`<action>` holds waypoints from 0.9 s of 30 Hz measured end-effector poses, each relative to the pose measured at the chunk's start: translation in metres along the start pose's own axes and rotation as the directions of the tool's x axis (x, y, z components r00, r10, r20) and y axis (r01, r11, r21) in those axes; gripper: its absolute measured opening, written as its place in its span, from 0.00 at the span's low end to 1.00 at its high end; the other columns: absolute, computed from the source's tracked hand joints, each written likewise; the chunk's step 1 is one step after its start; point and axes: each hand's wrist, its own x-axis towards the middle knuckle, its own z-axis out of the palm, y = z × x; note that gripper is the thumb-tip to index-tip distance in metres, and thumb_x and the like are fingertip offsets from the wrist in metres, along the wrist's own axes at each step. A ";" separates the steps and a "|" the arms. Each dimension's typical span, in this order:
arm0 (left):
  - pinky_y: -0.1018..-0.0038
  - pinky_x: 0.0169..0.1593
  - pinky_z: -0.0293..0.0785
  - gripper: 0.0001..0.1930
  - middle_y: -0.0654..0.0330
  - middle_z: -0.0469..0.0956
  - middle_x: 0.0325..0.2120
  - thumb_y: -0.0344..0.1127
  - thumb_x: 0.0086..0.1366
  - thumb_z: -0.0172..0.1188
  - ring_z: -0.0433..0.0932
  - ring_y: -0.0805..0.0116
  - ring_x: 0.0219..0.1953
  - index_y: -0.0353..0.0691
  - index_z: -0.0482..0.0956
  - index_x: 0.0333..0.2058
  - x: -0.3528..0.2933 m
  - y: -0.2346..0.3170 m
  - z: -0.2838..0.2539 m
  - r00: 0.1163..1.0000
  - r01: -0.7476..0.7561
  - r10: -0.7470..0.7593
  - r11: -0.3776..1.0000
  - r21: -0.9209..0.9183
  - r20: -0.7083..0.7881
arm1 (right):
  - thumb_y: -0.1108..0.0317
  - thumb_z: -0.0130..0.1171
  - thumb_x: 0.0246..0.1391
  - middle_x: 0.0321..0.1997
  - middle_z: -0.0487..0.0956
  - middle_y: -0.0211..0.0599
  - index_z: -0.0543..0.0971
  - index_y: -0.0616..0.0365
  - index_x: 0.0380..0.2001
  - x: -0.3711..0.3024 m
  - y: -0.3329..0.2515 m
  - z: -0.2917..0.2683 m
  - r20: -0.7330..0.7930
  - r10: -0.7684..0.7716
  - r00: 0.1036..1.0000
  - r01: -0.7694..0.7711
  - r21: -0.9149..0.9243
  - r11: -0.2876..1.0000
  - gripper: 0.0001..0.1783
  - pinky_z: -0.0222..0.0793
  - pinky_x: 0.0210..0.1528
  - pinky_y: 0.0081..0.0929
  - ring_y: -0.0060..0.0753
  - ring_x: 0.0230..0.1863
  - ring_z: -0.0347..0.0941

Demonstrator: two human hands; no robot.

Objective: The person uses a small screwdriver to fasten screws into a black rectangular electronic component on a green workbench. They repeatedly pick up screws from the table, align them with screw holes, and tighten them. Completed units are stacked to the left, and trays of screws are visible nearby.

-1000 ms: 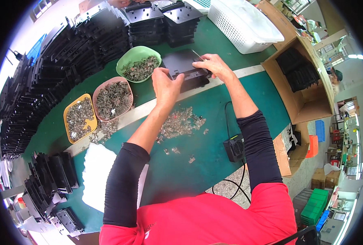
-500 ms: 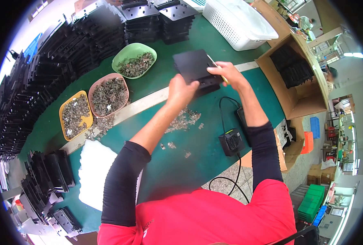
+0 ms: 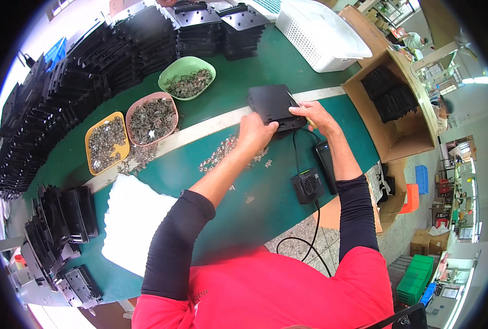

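Note:
A flat black plastic case (image 3: 270,103) lies level over the pale strip across the green table, toward the middle. My left hand (image 3: 256,133) grips its near left corner, thumb along the front edge. At the right side of the case is my right hand (image 3: 316,116), closed around a thin stick-like tool (image 3: 311,123) with a yellowish end. The tool's slim pale tip runs along the case's right edge; its exact kind cannot be made out. My right thumb rests on top of the case. Small metal pieces (image 3: 219,155) lie scattered beside my left forearm.
Green (image 3: 162,82), pink (image 3: 176,118) and yellow (image 3: 89,145) bowls hold small metal parts. Black panels (image 3: 129,49) are stacked along the far left. A white basket (image 3: 323,63), an open carton (image 3: 389,148), a black corded device (image 3: 308,186) and white sheets (image 3: 129,219) surround the work area.
Both hands have brought the black case slightly nearer to me and to the right, and it sits flatter. The thin tool stays in my right hand. The view has shifted a little.

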 end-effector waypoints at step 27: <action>0.54 0.54 0.72 0.34 0.30 0.69 0.46 0.27 0.55 0.54 0.75 0.34 0.45 0.33 0.58 0.62 0.003 0.002 0.003 0.997 0.001 -0.019 0.978 -0.206 -0.081 | 0.51 0.65 0.48 0.32 0.78 0.31 0.80 0.58 0.50 -0.003 0.008 0.001 -0.162 -0.140 0.977 0.135 -0.042 0.990 0.29 0.59 0.15 0.22 0.22 0.29 0.72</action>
